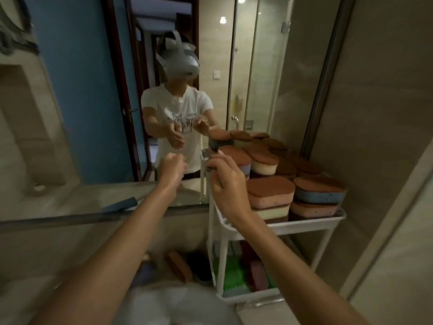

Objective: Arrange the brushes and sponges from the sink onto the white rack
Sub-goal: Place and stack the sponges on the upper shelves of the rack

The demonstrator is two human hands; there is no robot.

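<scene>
Bathroom counter under a wide mirror (93, 113), dim light, beige tile to the right. Going left to right: sink basin (58, 266) low in frame, blurry; a brown sponge (179, 266) lies in it beside a dark item that can't be made out. Left hand (172, 168) is up at mirror height, fingers curled shut into a loose fist, nothing visibly in it. Right hand (225, 184) is just beside it, at the near-left corner of the white rack (304, 227), fingers pinched on something small and dark at the rack post; can't tell what it is or whether it's really gripped.

Top tier is piled with brown-topped sponges (270, 191), all lying flat, long axes mostly running left-right. Lower tier holds green and purple pieces (234, 277), blurred.

Key relation, as a judgement: the leftover sponge sits down and left of both hands, long axis slanting away to the left. The left hand looks nearer for the reach down; the right is better placed for the rack.
</scene>
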